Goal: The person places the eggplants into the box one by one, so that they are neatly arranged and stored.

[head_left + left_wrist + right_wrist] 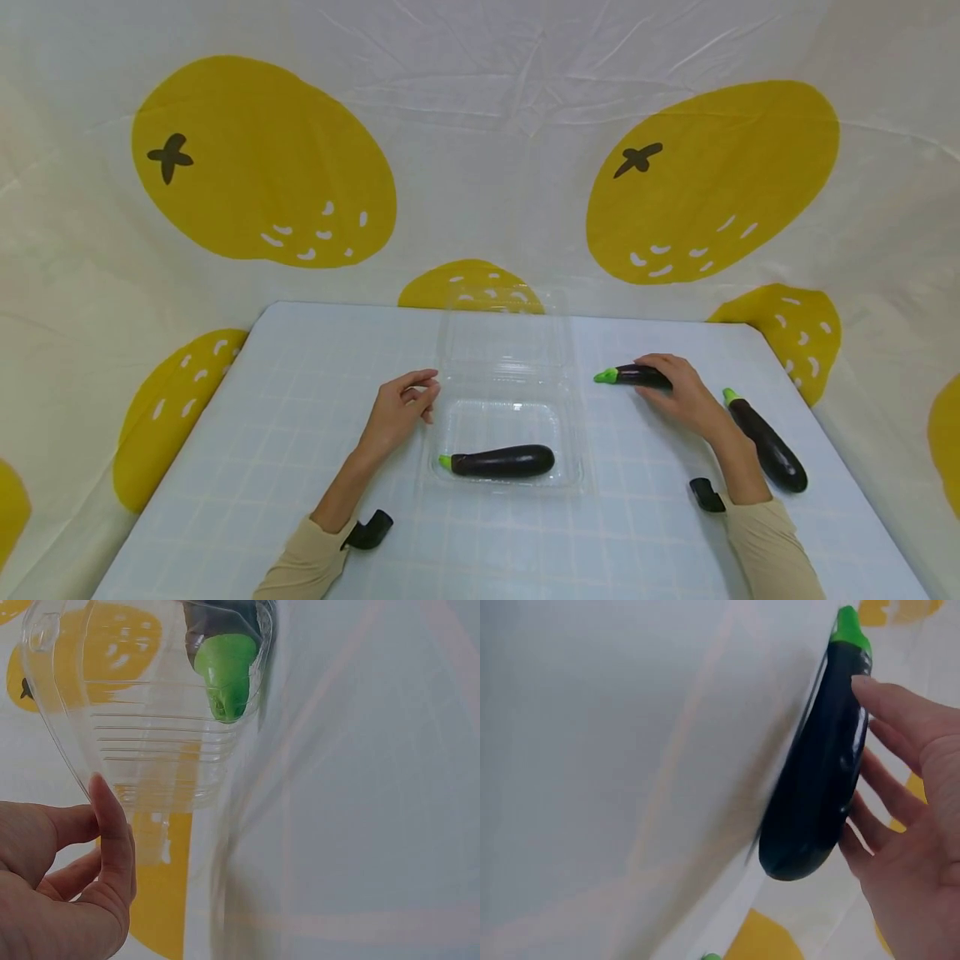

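Note:
A clear plastic clamshell container (pixel 577 467) lies with its lid (pixel 502 342) folded back, away from me. Inside its base is an eggplant (pixel 502 462), green stem to the left. My left hand (pixel 397 412) is at the container's left side, fingers loosely bent; in the left wrist view its index fingertip (pixel 100 787) meets the rim, with no clear grip on it. My right hand (pixel 678 392) holds a second eggplant (pixel 817 757) between thumb and fingers, right of the container, its green stem pointing left. Fingers partly hide behind this eggplant in the right wrist view.
A third eggplant (pixel 768 446) lies on the table to the right of my right forearm. A pale checked cloth (pixel 262 467) covers the table. Behind the far edge hangs a white curtain (pixel 487 167) with large yellow fruit prints.

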